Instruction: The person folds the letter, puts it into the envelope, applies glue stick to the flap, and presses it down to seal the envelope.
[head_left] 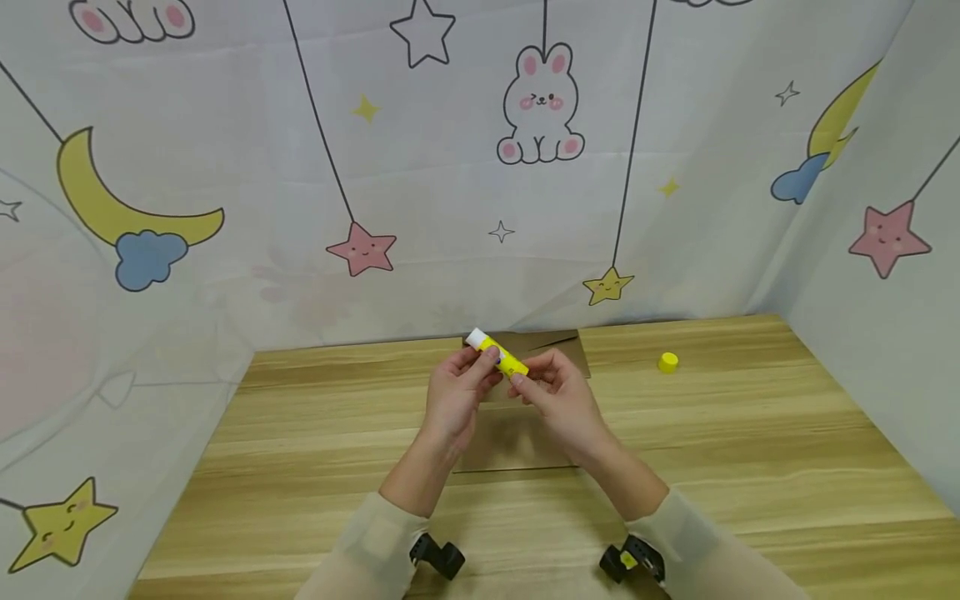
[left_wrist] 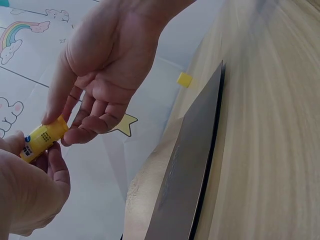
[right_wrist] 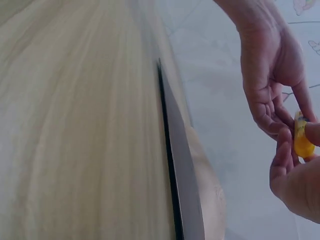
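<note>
A yellow glue stick (head_left: 511,361) with a white top end is held up, uncapped and tilted, over the middle of the table. My left hand (head_left: 454,398) grips its body between thumb and fingers. At its lower end, the thumb and fingertips of my right hand (head_left: 567,405) pinch the yellow base. The left wrist view shows both hands on the glue stick (left_wrist: 44,138), the base end turned toward the right hand (left_wrist: 112,70). Beneath the hands lies a brown paper envelope (head_left: 517,446), its flap at the far side, partly hidden by the hands.
A small yellow cap (head_left: 667,362) stands on the wooden table (head_left: 720,467) to the right of the envelope. Behind the table hangs a white cloth (head_left: 450,167) printed with stars, moons and rabbits, with another side of it along the right edge.
</note>
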